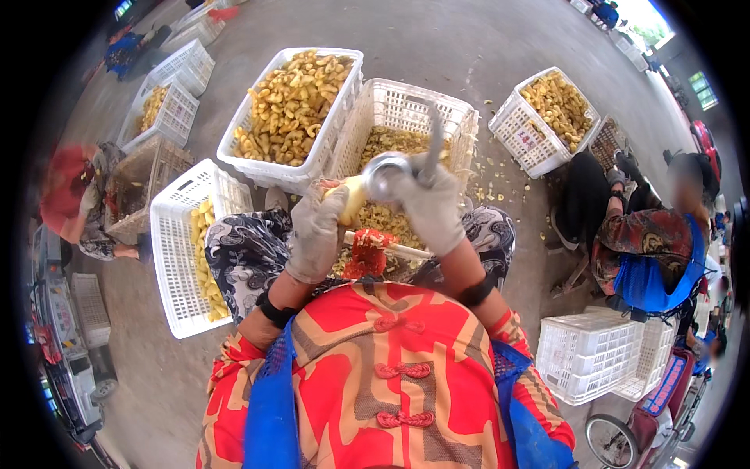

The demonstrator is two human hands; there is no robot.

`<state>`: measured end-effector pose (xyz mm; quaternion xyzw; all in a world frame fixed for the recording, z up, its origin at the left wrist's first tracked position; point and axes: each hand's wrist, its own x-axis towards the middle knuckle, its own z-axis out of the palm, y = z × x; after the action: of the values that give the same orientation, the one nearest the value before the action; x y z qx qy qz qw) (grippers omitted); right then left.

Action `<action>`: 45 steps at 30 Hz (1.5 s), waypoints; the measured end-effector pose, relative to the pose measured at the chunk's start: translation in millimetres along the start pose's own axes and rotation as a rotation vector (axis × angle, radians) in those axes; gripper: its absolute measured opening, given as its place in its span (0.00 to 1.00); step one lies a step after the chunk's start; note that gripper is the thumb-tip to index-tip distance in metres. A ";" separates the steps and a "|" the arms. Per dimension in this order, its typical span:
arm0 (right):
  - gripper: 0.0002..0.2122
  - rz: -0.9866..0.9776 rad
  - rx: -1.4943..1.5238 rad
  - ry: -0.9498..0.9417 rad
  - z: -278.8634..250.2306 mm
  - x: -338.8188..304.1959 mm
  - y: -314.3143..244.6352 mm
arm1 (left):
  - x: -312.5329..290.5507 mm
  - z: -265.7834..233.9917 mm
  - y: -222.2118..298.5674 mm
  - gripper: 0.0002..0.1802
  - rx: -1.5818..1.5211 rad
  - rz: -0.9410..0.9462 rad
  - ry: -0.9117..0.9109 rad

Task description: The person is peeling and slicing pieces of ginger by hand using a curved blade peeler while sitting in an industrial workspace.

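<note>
My left hand, in a pale work glove, grips a piece of peeled ginger. My gloved right hand is closed around a metal tool with a round shiny ring and a long grey curved bar sticking up. The ring sits right beside the ginger; whether it touches cannot be made out. Below both hands stands a white plastic crate with peelings and scraps in it. A red cloth is wrapped on a pale bar across the crate, close to my lap.
A white crate heaped with unpeeled ginger stands ahead. Left of my knee, another crate holds peeled ginger. A filled crate and a seated person are to the right. Stacked crates stand behind them.
</note>
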<state>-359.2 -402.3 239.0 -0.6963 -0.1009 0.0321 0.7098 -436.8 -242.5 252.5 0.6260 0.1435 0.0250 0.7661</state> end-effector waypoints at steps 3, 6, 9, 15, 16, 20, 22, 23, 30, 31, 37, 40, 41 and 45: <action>0.04 0.055 0.221 0.145 -16.9 11.4 -3.9 | 1.3 -7.5 5.2 0.15 -0.106 -0.108 -0.075; 0.04 0.090 0.227 -0.088 -0.5 -6.0 -13.7 | 5.9 1.5 2.4 0.14 -0.296 -0.171 -0.010; 0.05 0.162 0.327 -0.032 7.8 -5.6 1.5 | 9.0 -2.8 -8.5 0.17 -0.277 -0.217 -0.122; 0.05 0.220 0.305 -0.058 3.3 -5.0 -6.1 | 12.8 -11.0 -18.0 0.17 -0.273 -0.276 -0.159; 0.05 0.209 0.306 -0.041 -1.5 -4.6 -12.6 | 11.8 -10.2 -16.4 0.17 -0.277 -0.304 -0.156; 0.04 0.042 0.273 -0.151 1.5 -13.9 -11.3 | 12.2 -0.2 -10.0 0.18 -0.271 -0.254 -0.104; 0.03 -0.084 -0.045 -0.096 2.9 -13.9 -4.5 | 8.7 -2.1 -9.8 0.18 -0.285 -0.201 -0.142; 0.02 -0.005 -0.023 -0.035 -6.9 -5.3 3.6 | 9.7 -5.2 -11.8 0.18 -0.331 -0.233 -0.160; 0.05 0.126 0.162 -0.067 -13.7 -7.0 -13.7 | 7.7 -0.9 -8.6 0.19 -0.103 -0.109 -0.041; 0.05 0.171 0.151 -0.043 -15.3 -0.3 -8.7 | 5.1 2.1 -4.8 0.19 -0.111 -0.082 -0.049; 0.07 -0.089 -0.130 0.017 -26.4 5.2 13.4 | 11.9 -4.4 -7.4 0.23 -0.286 -0.129 -0.114; 0.06 -0.208 -0.716 -0.175 -8.8 -22.4 9.7 | 15.2 -2.1 -11.3 0.22 -0.428 -0.166 -0.102; 0.06 -0.265 -0.758 -0.211 -6.6 -22.7 10.4 | 16.9 -3.4 -13.7 0.22 -0.412 -0.149 -0.084; 0.05 -0.384 -0.889 -0.304 0.7 -20.2 17.7 | 20.9 -2.1 -17.1 0.22 -0.373 -0.140 -0.017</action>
<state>-377.4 -404.9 219.4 -0.8876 -0.3332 -0.0438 0.3150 -419.8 -239.6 231.7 0.4620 0.1729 -0.0075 0.8698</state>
